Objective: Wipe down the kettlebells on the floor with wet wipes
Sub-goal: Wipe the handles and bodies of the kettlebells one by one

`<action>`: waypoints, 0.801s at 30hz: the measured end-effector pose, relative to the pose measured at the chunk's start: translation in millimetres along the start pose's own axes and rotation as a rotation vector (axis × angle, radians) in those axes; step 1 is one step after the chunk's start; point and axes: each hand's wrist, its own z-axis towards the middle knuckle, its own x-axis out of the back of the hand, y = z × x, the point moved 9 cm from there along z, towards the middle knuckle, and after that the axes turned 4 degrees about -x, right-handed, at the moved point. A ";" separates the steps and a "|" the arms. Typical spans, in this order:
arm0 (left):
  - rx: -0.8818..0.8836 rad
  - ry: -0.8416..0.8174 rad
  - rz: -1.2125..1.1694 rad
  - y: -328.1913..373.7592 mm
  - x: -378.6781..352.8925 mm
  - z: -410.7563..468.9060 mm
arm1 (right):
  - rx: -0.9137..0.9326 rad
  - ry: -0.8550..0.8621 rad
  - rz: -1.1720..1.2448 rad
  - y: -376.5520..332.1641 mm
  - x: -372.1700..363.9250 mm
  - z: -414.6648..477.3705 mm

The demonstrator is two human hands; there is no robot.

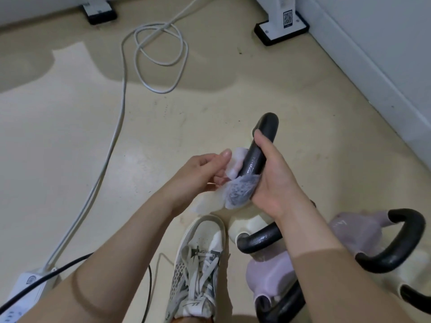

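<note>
My right hand (272,180) grips the black handle (261,145) of a kettlebell lifted off the floor; its body is hidden behind my hand. A wet wipe (235,192) is wrapped around the handle's near end, and my left hand (205,173) pinches the wipe from the left. Below lie more kettlebells: a cream one with a black handle (258,238), a lilac one (270,278) at the bottom, another lilac one (356,231) with a big black loop handle (405,241) at the right.
My sneaker (198,264) stands just left of the kettlebells. A white cable (161,59) coils on the beige floor, leading to a power strip (25,290) at the lower left. Two white stand feet (282,24) and a wall (377,61) bound the back and right.
</note>
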 end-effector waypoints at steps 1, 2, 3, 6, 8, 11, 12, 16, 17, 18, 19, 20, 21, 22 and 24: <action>-0.011 0.034 0.040 3.4 -1.8 3.4 | 0.006 0.010 -0.014 -1.3 2.2 0.5; -0.031 0.074 0.089 6.3 -3.7 5.9 | 0.011 0.021 -0.028 -2.6 4.1 0.7; -0.050 0.113 0.116 8.0 -5.5 6.7 | 0.014 0.044 -0.054 -3.8 6.6 1.0; -0.122 0.233 0.046 16.4 -4.9 4.8 | -0.018 0.071 -0.095 -4.6 6.3 0.3; -0.191 0.290 0.081 30.7 -2.1 4.1 | -0.025 0.097 -0.105 -7.3 7.3 -2.2; -0.394 0.366 0.354 63.0 -5.7 -2.7 | 0.009 0.179 -0.166 -18.8 13.3 -12.5; -0.477 0.353 0.494 73.6 -13.9 -7.1 | 0.023 0.191 -0.222 -22.7 14.4 -16.0; -0.782 0.211 0.992 91.5 -60.4 -28.3 | 0.090 0.160 -0.431 -33.7 13.2 -24.7; -0.817 0.186 1.049 90.6 -66.3 -30.6 | 0.103 0.147 -0.443 -34.5 14.1 -24.7; -0.841 0.179 1.108 89.1 -69.8 -33.0 | 0.117 0.131 -0.447 -34.9 14.6 -25.1; -0.860 0.174 1.154 86.2 -71.7 -35.9 | 0.134 0.111 -0.446 -35.3 15.1 -25.9; -0.870 0.160 1.150 82.8 -71.9 -38.8 | 0.153 0.091 -0.436 -35.6 16.1 -26.8; -0.854 0.144 1.074 79.0 -69.4 -41.6 | 0.171 0.069 -0.418 -35.5 17.3 -28.0; -0.797 0.149 0.919 76.1 -61.5 -43.6 | 0.185 0.047 -0.391 -34.5 18.5 -28.9; -0.601 0.247 0.486 63.9 -34.0 -43.2 | 0.198 0.010 -0.333 -31.2 22.3 -29.2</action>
